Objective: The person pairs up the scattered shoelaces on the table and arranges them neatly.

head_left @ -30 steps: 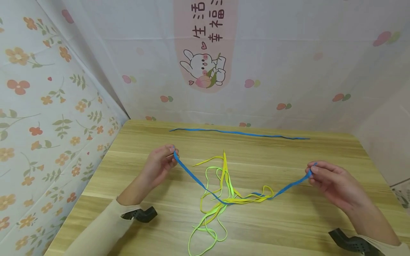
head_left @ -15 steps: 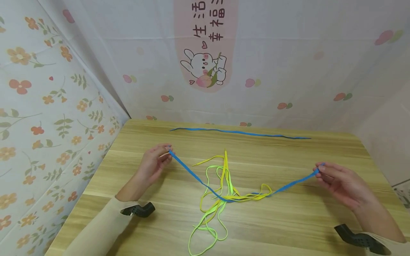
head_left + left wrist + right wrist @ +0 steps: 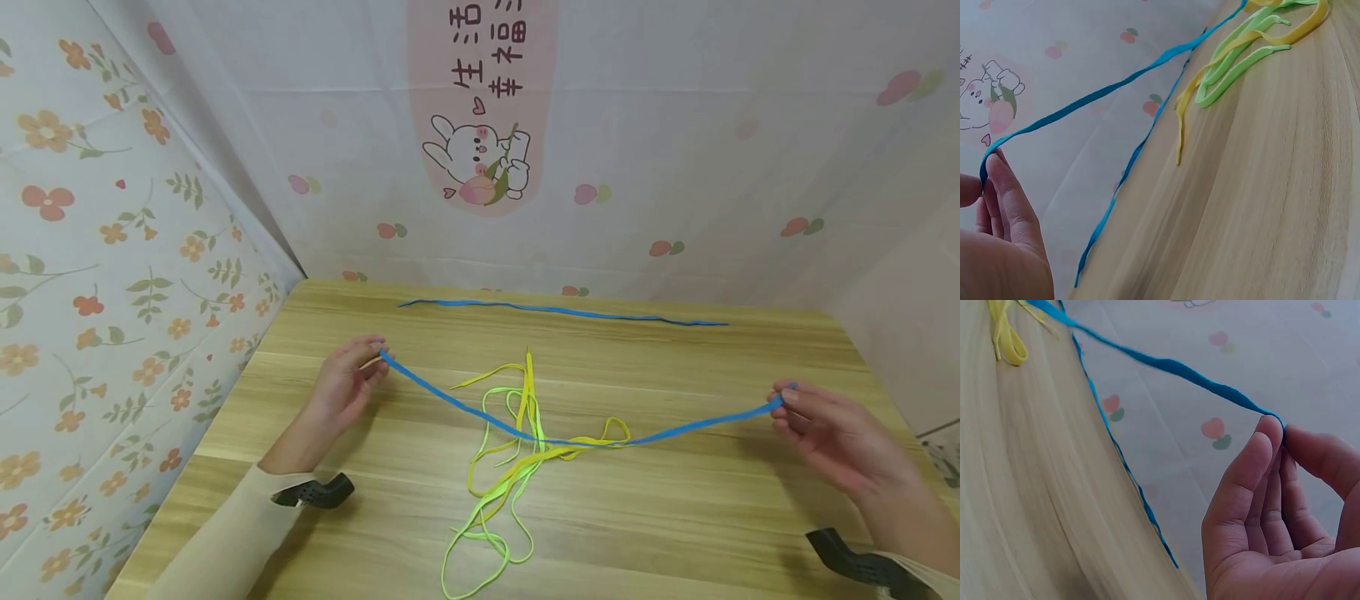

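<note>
A blue shoelace (image 3: 457,403) hangs in a shallow curve between the two hands. My left hand (image 3: 347,382) pinches one end between thumb and fingers; the left wrist view shows the lace (image 3: 1085,100) running up from the fingertips. At the other end, my right hand (image 3: 840,429) pinches it the same way, and in the right wrist view the lace (image 3: 1179,370) slants away from the thumb and fingers. The middle of the lace passes over a loose heap of yellow shoelaces (image 3: 530,392) and light green shoelaces (image 3: 519,508) on the wooden table.
A second blue shoelace (image 3: 562,311) lies almost straight along the far edge of the wooden table (image 3: 675,517). Behind it hangs a printed white cloth (image 3: 637,125), and a flowered cloth (image 3: 142,275) hangs at the left. Each wrist carries a black camera mount (image 3: 318,492).
My hands have moved apart, the left hand leftward and the right hand rightward. The held blue lace has drawn flatter and come up out of the yellow laces.
</note>
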A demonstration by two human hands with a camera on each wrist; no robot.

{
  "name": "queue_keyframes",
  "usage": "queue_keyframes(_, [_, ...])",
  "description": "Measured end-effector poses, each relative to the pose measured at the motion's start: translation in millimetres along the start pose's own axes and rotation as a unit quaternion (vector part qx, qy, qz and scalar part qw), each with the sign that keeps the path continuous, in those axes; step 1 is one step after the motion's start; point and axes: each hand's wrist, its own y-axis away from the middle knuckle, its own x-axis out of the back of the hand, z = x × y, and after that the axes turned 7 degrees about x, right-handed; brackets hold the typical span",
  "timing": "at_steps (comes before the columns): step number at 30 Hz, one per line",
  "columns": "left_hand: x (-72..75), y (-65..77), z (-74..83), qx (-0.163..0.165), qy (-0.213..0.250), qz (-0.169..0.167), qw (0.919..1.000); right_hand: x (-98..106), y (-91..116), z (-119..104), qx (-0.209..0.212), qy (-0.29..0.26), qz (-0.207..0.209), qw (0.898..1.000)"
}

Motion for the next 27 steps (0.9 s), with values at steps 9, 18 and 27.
queue_keyframes(9, [8.2,4.4,5.4,-0.002,0.021,-0.003,0.9998,5,9,-6,0.022,0.006,0.02,1.0])
queue_keyframes(18, [11.3,4.4,12.1,-0.003,0.03,0.004,0.9995,8,14,-11,0.029,-0.004,0.039,0.999])
queue_keyframes(27, [18.5,0.6,18.7,0.004,0.034,0.013,0.9993,13,15,-11,0.043,-0.051,0.077,0.995])
